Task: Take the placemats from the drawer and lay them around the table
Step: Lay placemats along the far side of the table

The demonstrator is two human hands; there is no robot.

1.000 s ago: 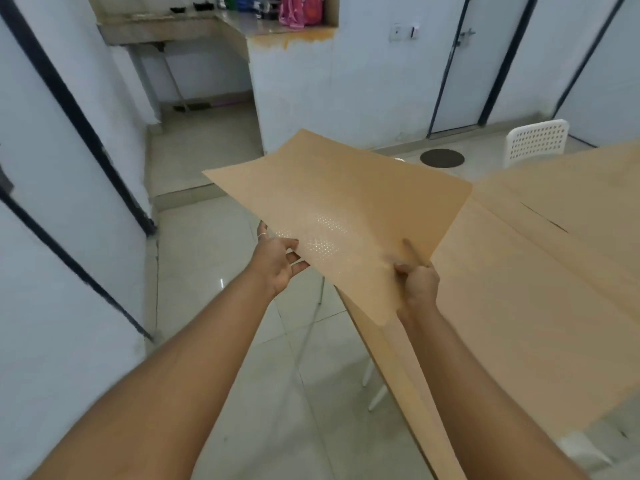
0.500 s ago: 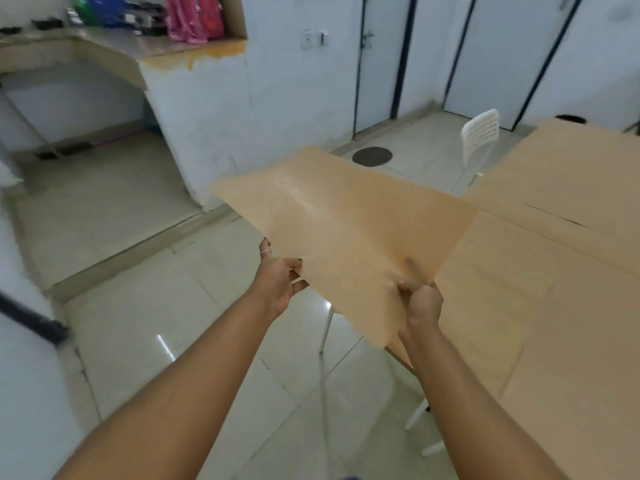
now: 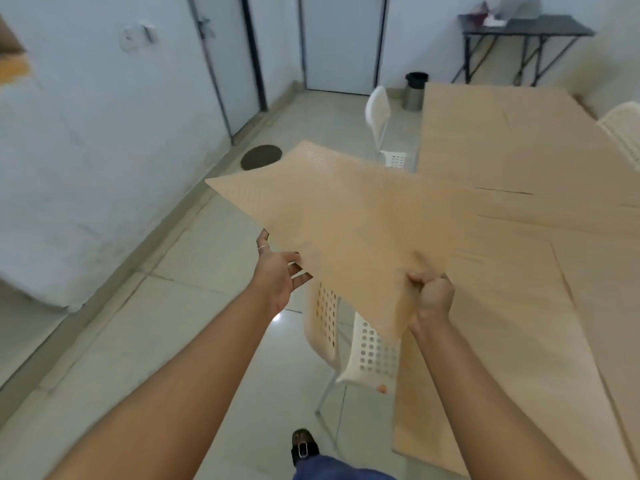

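A tan perforated placemat is held flat in the air in front of me, over the left edge of the long light-wood table. My left hand supports its near left edge from below with fingers spread. My right hand is closed on its near corner. The mat's far corner reaches over the tabletop. Whether it is one mat or a stack is not visible. The drawer is out of view.
A white perforated chair is tucked at the table's left side just below the mat; another white chair stands farther along, and a third on the right. A black bin, a dark side table and doors lie beyond. My foot is on the tiled floor.
My view has swung right and nearer to the table; the counter is gone from view and the table's full length shows. Both hands keep the same hold on the placemat.
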